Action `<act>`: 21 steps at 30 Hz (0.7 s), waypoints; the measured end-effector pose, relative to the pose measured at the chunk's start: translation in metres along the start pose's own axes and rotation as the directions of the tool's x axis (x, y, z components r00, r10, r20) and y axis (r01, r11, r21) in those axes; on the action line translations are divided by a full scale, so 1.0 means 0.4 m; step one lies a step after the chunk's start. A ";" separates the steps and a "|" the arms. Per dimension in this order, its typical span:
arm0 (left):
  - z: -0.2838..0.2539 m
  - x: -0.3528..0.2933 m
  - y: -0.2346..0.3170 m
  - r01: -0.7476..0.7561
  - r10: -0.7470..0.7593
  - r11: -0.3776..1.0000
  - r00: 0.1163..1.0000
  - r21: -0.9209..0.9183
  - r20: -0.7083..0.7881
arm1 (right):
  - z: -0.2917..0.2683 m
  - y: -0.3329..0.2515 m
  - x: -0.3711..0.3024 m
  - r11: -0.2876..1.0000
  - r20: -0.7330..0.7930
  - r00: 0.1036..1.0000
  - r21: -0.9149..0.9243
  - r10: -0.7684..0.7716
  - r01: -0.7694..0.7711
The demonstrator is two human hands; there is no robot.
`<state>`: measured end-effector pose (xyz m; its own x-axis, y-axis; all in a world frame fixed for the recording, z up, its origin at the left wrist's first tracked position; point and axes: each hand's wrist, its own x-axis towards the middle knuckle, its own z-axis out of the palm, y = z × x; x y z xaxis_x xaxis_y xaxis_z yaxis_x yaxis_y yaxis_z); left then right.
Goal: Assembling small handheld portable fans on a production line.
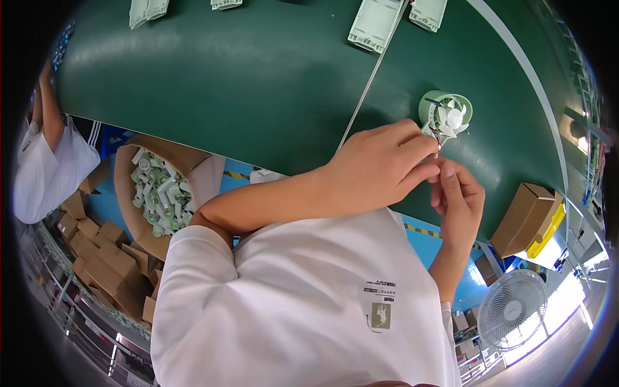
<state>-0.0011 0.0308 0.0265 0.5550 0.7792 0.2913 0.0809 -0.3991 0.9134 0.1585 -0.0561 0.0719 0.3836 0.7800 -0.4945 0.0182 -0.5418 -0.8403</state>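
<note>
A small fan unit with a pale green round housing (423,108) and white blades (453,117) sits on the green table at the right. Thin dark and red wires (439,137) run from its near side down to my fingertips. My left hand (380,164) reaches across from the left, fingers curled and closed around the wires. Against its fingertips, my right hand (459,198) is closed in a pinch. Whatever lies between the right thumb and finger is too small and covered to make out.
Pale green plastic housings (374,24) lie along the table's far side. A metal seam (361,103) crosses the green tabletop (225,90). Left of me stands a large carton (129,200) of green-white parts; a co-worker (58,168) is beyond. A brown box (525,219) and standing fan (512,309) are right.
</note>
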 end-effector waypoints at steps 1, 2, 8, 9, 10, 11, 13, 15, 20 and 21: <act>0.005 0.000 -0.003 -0.003 0.003 1.000 1.000 0.002 0.007 | 0.002 0.000 0.005 1.000 -0.004 1.000 0.007 0.000 0.000; 0.009 0.000 -0.006 0.000 0.000 1.000 1.000 0.001 0.011 | 0.005 -0.001 0.010 0.999 -0.009 1.000 0.035 0.010 -0.010; 0.009 -0.006 -0.007 0.017 -0.018 1.000 0.999 0.025 0.042 | 0.008 0.014 0.022 0.979 0.012 0.994 0.174 0.105 -0.105; 0.009 -0.007 -0.008 -0.003 0.001 0.999 0.999 0.043 0.043 | 0.006 0.020 0.024 0.958 0.041 0.991 0.255 0.124 -0.131; 0.009 -0.009 -0.009 -0.001 -0.001 0.999 0.999 0.043 0.045 | 0.006 0.021 0.026 0.958 0.041 0.991 0.256 0.126 -0.132; 0.009 -0.012 -0.010 -0.040 0.036 0.995 0.998 0.086 0.045 | 0.006 0.022 0.027 0.941 0.055 0.988 0.300 0.144 -0.154; 0.011 -0.018 -0.012 -0.078 0.072 0.988 0.996 0.132 0.048 | 0.006 0.026 0.029 0.922 0.072 0.984 0.346 0.162 -0.177; 0.012 -0.024 -0.016 -0.172 0.146 0.955 0.982 0.243 0.122 | 0.008 0.030 0.031 0.912 0.053 0.982 0.364 0.180 -0.187; 0.014 -0.026 -0.013 -0.159 0.137 0.959 0.985 0.234 0.106 | 0.000 0.026 0.031 0.909 0.099 0.980 0.367 0.172 -0.197; 0.016 -0.025 -0.012 -0.135 0.124 0.969 0.990 0.207 0.063 | 0.001 0.025 0.031 0.907 0.099 0.980 0.373 0.173 -0.198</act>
<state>-0.0018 0.0218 0.0175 0.6120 0.6913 0.3840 0.1747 -0.5918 0.7869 0.1631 -0.0517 0.0575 0.2880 0.7013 -0.6521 -0.4033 -0.5287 -0.7468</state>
